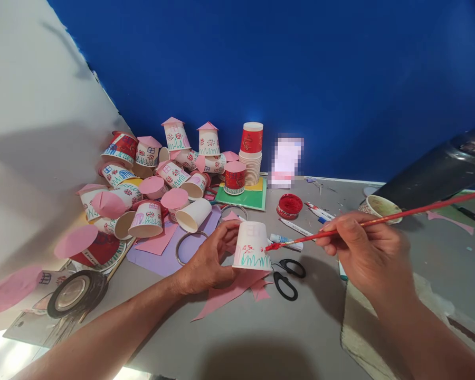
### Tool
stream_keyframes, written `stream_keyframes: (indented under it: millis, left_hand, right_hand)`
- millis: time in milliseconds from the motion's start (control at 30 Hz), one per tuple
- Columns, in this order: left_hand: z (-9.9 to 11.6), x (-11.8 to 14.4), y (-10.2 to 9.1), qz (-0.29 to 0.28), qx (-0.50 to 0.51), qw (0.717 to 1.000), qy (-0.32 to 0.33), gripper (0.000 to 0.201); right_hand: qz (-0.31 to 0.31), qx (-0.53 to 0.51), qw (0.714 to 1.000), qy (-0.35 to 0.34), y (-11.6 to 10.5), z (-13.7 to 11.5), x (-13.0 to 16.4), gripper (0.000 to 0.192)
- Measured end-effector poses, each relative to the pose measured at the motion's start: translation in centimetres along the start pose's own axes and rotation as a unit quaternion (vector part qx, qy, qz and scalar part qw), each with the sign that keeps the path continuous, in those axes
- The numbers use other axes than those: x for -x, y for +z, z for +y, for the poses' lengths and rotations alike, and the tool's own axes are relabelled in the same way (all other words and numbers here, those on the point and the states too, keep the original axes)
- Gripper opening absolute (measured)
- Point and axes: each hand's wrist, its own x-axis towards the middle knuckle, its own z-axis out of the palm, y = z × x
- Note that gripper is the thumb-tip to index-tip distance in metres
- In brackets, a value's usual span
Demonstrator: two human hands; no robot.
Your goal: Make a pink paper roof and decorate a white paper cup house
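Note:
My left hand [211, 258] grips an upside-down white paper cup [252, 246] drawn with green grass, red flowers and a faint window, held just above the grey table [261, 338]. My right hand [366, 250] pinches a long red-handled paintbrush [380, 218]. The brush's red-loaded tip touches the cup's right side. A small open pot of red paint [290, 206] sits beyond the cup.
A heap of decorated cups with pink paper roofs [150, 184] fills the left. A stack of red cups [251, 153], black scissors [287, 277], markers [319, 212], pink paper scraps [229, 295], a tape roll [75, 293] and a cup of murky water [380, 207] lie around.

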Motion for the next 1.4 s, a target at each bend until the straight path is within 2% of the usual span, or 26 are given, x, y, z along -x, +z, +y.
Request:
stream_keyframes:
  millis: [200,400,567,733,833,1067,1200,1400]
  left_hand:
    - [-0.4,-0.1,0.0,-0.005,-0.001,1.000,0.012,0.078]
    - [0.1,-0.1,0.2,-0.012,-0.023,1.000,0.007,0.079]
    - [0.4,0.0,0.3,-0.011,-0.036,0.999,0.002,0.079]
    - [-0.1,0.0,0.1,-0.017,-0.008,1.000,0.009,0.081]
    - [-0.3,-0.1,0.0,-0.014,0.003,1.000,0.005,0.080]
    - [0.6,-0.1,0.5,-0.011,0.011,1.000,-0.001,0.075]
    - [0.6,-0.1,0.5,-0.007,0.006,1.000,-0.001,0.073]
    - [0.4,-0.1,0.3,-0.016,-0.007,1.000,-0.008,0.077]
  right_hand:
    - [-0.018,-0.005,1.000,0.014,0.3,-0.1,0.1,0.032]
    - [-0.010,-0.031,0.999,-0.006,0.4,0.2,0.2,0.028]
    - [-0.017,-0.010,1.000,0.017,0.3,0.4,0.2,0.029]
    - [0.001,-0.019,1.000,-0.003,0.2,0.1,-0.1,0.031]
    - [-0.008,-0.008,1.000,0.008,0.2,-0.1,-0.2,0.033]
    - [0.016,-0.034,0.999,0.010,0.2,0.1,-0.3,0.031]
    - [-0.002,-0.005,1.000,0.022,0.0,0.3,-0.2,0.033]
    - [0.005,-0.035,0.999,-0.002,0.1,0.1,-0.1,0.030]
